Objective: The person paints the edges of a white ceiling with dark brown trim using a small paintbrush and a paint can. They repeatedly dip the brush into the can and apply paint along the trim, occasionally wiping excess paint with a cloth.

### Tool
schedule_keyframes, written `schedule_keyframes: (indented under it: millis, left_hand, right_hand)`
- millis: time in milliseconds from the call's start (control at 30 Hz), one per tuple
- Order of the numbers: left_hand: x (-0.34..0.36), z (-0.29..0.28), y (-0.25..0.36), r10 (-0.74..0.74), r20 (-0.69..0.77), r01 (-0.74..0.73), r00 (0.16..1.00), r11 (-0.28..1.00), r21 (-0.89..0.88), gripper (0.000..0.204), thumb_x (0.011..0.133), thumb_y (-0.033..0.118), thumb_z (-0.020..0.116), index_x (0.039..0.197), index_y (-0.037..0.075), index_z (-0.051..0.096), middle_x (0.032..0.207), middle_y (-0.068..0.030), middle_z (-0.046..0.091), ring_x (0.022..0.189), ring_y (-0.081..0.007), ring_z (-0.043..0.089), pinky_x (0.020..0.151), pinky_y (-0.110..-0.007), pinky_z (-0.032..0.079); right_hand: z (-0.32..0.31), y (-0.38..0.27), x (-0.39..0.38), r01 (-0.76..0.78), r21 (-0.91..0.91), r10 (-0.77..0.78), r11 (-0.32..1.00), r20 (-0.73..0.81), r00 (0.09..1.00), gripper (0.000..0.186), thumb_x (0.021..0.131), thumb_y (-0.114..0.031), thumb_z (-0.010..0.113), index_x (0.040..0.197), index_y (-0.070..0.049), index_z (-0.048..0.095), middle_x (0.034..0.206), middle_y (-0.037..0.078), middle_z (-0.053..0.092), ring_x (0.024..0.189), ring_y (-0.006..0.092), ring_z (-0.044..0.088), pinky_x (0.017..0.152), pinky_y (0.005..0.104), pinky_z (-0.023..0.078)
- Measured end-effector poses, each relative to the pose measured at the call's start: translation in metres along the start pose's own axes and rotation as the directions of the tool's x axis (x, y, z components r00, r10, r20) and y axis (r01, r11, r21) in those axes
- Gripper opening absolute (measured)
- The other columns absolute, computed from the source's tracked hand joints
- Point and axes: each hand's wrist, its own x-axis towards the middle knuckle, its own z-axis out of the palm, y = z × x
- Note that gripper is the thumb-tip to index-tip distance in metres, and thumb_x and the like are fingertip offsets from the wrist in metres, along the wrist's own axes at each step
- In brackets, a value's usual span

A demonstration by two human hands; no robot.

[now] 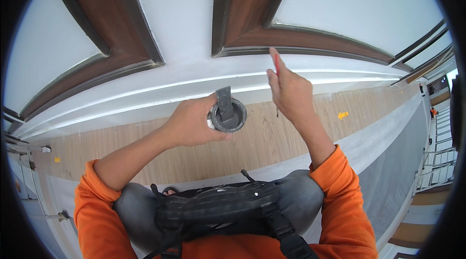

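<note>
The cup (pixel 244 115) hides, below its rim, some fingers of the left hand (pixel 192 122); the right hand (pixel 294 93) covers part of the red stick (pixel 277 63).

A round, open container (pixel 244 114) with a grey-smeared rim and dark grey contents sits mouth-up in the left hand (pixel 191 122). A flat grey strip (pixel 224 99) leans inside it, its upper end projecting past the far rim. A slim red tool (pixel 277 63), ending thin and dark, lies in the right hand (pixel 293 93).
</note>
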Motion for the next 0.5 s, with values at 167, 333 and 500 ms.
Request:
schedule_keyframes:
  millis: [167,333,500]
  left_hand:
    - [-0.005,-0.007,0.005,-0.064,0.023,0.065,0.998,0.997,-0.034,0.078,0.070,0.035,0.095,0.136,0.011,0.063,0.116,-0.0147,0.077,0.110,-0.0337,0.074,0.097,-0.041,0.056]
    - [-0.014,-0.014,0.007,-0.077,0.003,0.077,0.997,0.995,-0.058,0.077,0.069,0.030,0.096,0.137,0.013,0.064,0.118,-0.0119,0.077,0.113,-0.0298,0.074,0.100,-0.039,0.055]
    - [-0.010,-0.015,0.014,-0.062,0.000,0.062,0.998,0.997,-0.049,0.078,0.069,0.029,0.096,0.137,0.012,0.064,0.119,-0.0121,0.077,0.113,-0.0293,0.074,0.101,-0.039,0.055]
  right_hand:
    - [0.018,-0.021,0.005,0.190,0.172,-0.205,0.967,0.070,0.976,0.050,0.104,-0.025,0.063,0.150,-0.008,0.057,0.066,0.010,0.067,0.056,0.0264,0.068,0.054,0.0397,0.053]
    - [0.018,-0.018,0.003,0.052,0.202,-0.037,0.978,-0.077,0.996,0.046,0.103,-0.021,0.062,0.146,-0.006,0.060,0.065,0.011,0.067,0.056,0.0275,0.068,0.056,0.0407,0.055]
    - [0.011,-0.009,0.010,-0.267,0.475,0.305,0.838,-0.003,0.952,0.035,0.106,-0.017,0.059,0.137,-0.003,0.066,0.063,0.011,0.063,0.054,0.0231,0.062,0.057,0.0348,0.049]
